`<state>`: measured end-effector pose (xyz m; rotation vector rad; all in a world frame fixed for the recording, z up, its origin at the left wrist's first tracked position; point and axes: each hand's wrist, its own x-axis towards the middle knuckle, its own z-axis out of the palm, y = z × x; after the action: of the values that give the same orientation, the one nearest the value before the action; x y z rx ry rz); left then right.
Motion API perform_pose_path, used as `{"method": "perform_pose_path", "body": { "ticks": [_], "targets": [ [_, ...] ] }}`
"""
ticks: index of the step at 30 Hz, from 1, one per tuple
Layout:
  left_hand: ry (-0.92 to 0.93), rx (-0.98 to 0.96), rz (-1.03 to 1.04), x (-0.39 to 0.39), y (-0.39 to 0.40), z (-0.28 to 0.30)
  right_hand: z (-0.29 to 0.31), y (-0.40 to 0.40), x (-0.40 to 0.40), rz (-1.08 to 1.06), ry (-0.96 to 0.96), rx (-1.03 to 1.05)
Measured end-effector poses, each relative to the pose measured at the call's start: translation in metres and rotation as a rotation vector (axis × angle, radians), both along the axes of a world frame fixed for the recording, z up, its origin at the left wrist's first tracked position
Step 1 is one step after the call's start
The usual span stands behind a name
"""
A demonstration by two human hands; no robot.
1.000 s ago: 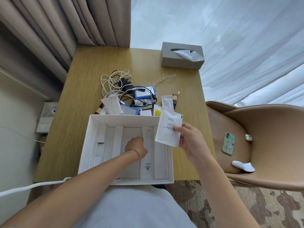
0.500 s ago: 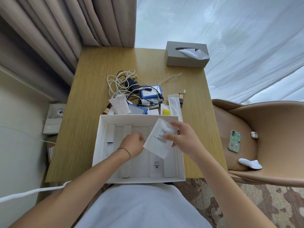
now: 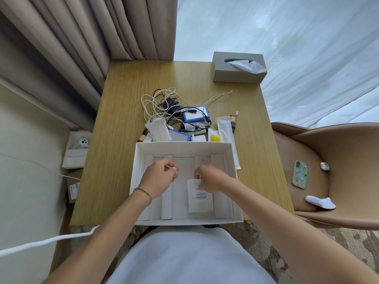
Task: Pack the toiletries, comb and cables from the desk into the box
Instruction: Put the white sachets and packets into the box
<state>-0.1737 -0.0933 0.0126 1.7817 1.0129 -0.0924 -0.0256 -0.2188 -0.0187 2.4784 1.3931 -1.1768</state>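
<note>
Both my hands are down inside the white box (image 3: 184,145). My right hand (image 3: 213,178) has its fingers curled down onto the top edge of a white sachet (image 3: 198,198), which lies flat on the box floor just under my palm and runs back toward my body. My left hand (image 3: 159,177) hovers beside it, well left of the sachet, fingers curled with something thin and white pinched at the fingertips (image 3: 174,169); I cannot tell what it is. Beyond both hands, past the far wall of the box, the tangle of cables (image 3: 158,105) and the other small packets (image 3: 156,131) sit on the desk (image 3: 123,119). Off to my right, a long wrapped packet (image 3: 225,130) lies along the box's corner.
</note>
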Motion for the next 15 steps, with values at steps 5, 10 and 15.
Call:
{"method": "perform_pose_path", "body": {
  "ticks": [5, 10, 15],
  "targets": [
    [0.003, 0.025, 0.007, -0.008, 0.001, 0.002, -0.006, 0.000, -0.005, 0.190, -0.133, -0.064],
    [-0.006, 0.001, 0.013, -0.009, -0.001, 0.004, -0.011, -0.003, -0.013, 0.414, -0.300, -0.033],
    [-0.017, 0.033, -0.030, 0.000, -0.003, 0.010, -0.013, -0.008, -0.016, 0.418, -0.359, 0.023]
  ]
}}
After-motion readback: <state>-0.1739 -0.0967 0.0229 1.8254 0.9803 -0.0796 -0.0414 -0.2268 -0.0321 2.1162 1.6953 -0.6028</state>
